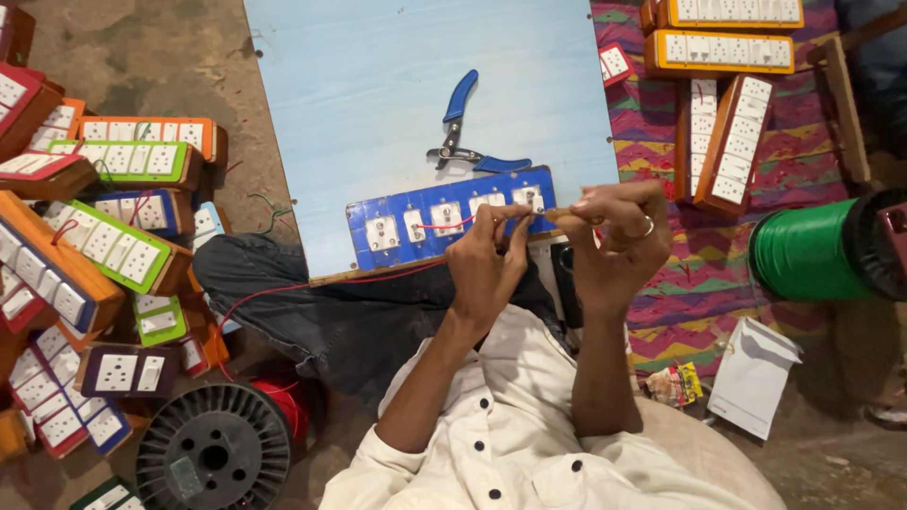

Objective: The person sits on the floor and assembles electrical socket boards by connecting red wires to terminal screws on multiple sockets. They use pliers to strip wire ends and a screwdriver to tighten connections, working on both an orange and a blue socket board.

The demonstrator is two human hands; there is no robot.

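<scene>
Both hands work at the near edge of a pale blue board: the left hand (487, 260) pinches a thin red wire (436, 226) between its fingertips, while the right hand (614, 236) (a ring on one finger) is closed around a slim wooden-handled tool (564, 215). The wire runs across a blue switch-and-socket panel (425, 225) propped under the hands. Beyond lie blue-handled pliers (465, 132) on the board (378, 85).

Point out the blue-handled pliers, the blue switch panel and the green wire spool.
blue-handled pliers (460, 98): head view, on the upper handle.
blue switch panel (406, 200): head view, on its blue face.
green wire spool (803, 249): head view, on the wound wire.
</scene>
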